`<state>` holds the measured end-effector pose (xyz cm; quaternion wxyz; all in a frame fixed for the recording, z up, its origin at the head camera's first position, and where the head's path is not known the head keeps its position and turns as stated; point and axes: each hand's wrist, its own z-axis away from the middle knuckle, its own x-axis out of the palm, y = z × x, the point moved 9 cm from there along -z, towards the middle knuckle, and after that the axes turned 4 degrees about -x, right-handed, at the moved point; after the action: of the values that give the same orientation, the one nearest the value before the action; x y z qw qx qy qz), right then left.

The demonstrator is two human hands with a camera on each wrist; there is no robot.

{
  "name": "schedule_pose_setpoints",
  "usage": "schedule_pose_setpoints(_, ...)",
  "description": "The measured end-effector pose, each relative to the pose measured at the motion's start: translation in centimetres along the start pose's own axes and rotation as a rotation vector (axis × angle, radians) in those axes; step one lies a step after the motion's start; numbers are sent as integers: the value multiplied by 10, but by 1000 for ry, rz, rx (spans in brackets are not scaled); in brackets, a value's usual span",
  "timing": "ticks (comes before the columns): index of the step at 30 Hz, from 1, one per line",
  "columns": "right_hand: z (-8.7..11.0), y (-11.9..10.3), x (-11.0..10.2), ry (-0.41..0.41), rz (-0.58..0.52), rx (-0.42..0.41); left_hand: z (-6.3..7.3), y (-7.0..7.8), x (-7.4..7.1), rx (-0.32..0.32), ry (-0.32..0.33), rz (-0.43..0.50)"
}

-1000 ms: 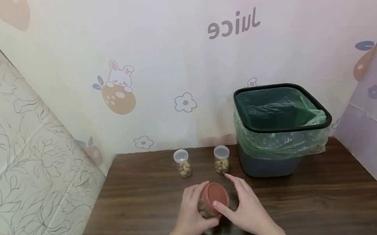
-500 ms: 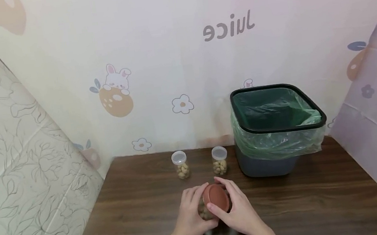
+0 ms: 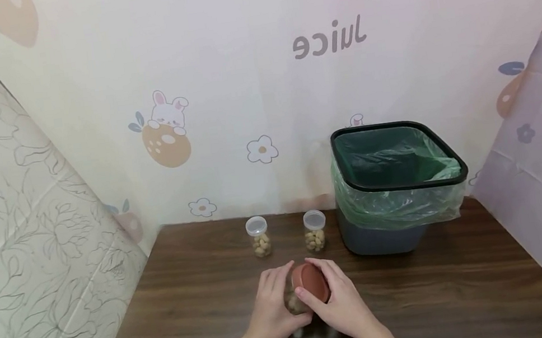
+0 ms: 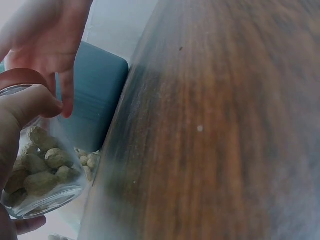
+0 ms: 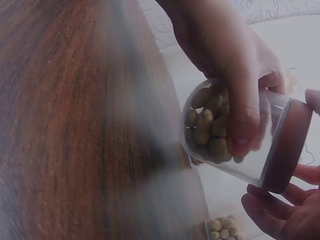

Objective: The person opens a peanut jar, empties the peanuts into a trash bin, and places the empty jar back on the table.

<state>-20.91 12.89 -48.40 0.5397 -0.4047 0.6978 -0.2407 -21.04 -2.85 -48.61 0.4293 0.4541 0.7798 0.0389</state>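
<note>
In the head view my left hand (image 3: 270, 313) grips the clear body of a jar (image 4: 70, 185), its thumb on the near side. Unshelled peanuts (image 4: 40, 170) fill the jar's lower part. A reddish-brown lid (image 3: 312, 282) tops it, tilted toward the right. My right hand (image 3: 341, 307) curls round this lid, with the thumb on its near edge and the fingers along its far side. The right wrist view shows the left thumb across the glass and the right fingertips (image 5: 267, 210) at the lid's rim.
Two small clear jars, a left one (image 3: 260, 240) and a right one (image 3: 315, 234), stand behind the hands, with white lids and pale nuts inside. A grey bin (image 3: 383, 237) with a green bag liner (image 3: 403, 209) is at the back right of the wooden table (image 3: 189, 291).
My right fingers have come in from spread beside the lid to round its far side. The lid has turned and tilted a little more to the right. My left hand keeps its grip.
</note>
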Motion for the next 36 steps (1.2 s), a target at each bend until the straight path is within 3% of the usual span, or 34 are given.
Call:
schedule_pose_setpoints(7, -3, 1, -5, -17, -9, 0, -3, 4, -1, 56, 33, -31)
schedule_pose_setpoints(15, -4, 2, -7, -23, -44, -6, -4, 1, 3, 11, -27, -38)
schedule_pose_setpoints(36, -3, 2, -5, -71, -43, -29, -1, 0, 2, -9, -52, -53)
